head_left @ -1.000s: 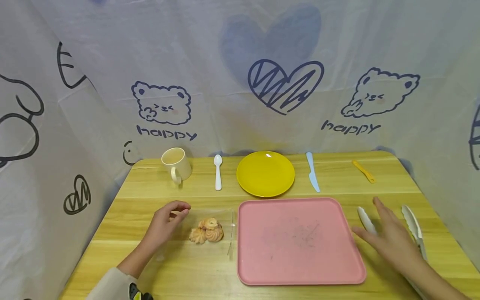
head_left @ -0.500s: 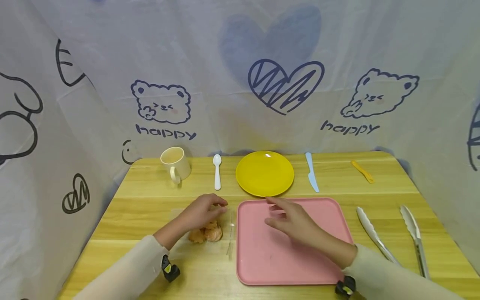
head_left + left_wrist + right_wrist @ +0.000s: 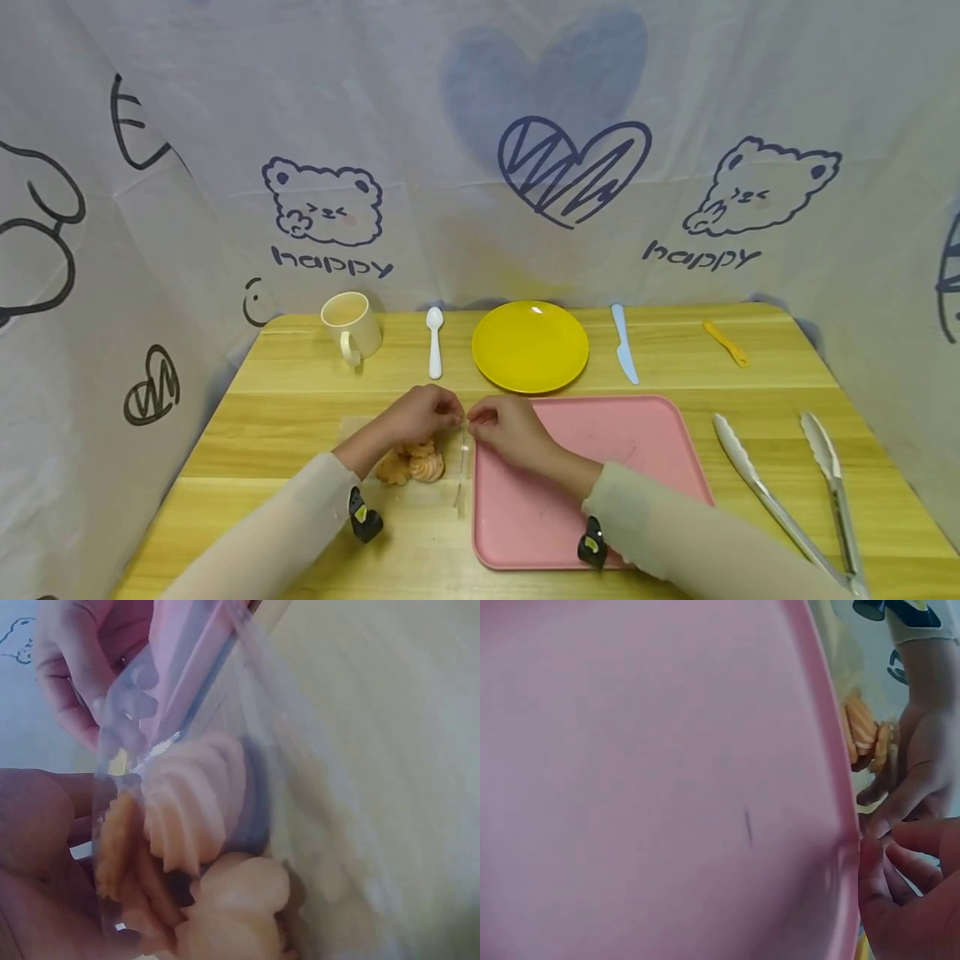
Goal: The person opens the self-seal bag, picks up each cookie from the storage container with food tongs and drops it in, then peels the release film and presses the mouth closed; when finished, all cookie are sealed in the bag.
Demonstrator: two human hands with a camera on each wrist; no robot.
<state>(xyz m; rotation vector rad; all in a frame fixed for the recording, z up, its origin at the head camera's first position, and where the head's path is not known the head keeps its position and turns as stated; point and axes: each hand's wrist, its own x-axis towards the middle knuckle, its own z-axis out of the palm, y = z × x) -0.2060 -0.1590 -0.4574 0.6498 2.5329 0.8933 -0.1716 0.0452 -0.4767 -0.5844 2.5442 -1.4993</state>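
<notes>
A clear plastic bag (image 3: 450, 496) lies flat to the left of the pink tray (image 3: 525, 533), with several swirled cookies (image 3: 427, 468) inside. My left hand (image 3: 422, 414) reaches over the bag, its thumb and fingers pinching near the far right corner. From the tray side my right hand (image 3: 508, 423) pinches the same edge, fingertips right beside the left ones. In the left wrist view the see-through film rises around the cookies (image 3: 199, 795), between the camera and both hands. The right wrist view shows the fingertips meeting at the tray's rim.
Along the back stand a cream mug (image 3: 351, 327), a white spoon (image 3: 435, 343), a yellow plate (image 3: 530, 346), a light blue knife (image 3: 624, 343) and a small orange utensil (image 3: 726, 343). Metal tongs (image 3: 776, 510) lie spread at the right. A printed cloth hangs behind.
My right hand has come from above the tongs, across the tray, to the bag's edge. My left hand has moved right along the bag, and both hands' fingers have closed into a pinch.
</notes>
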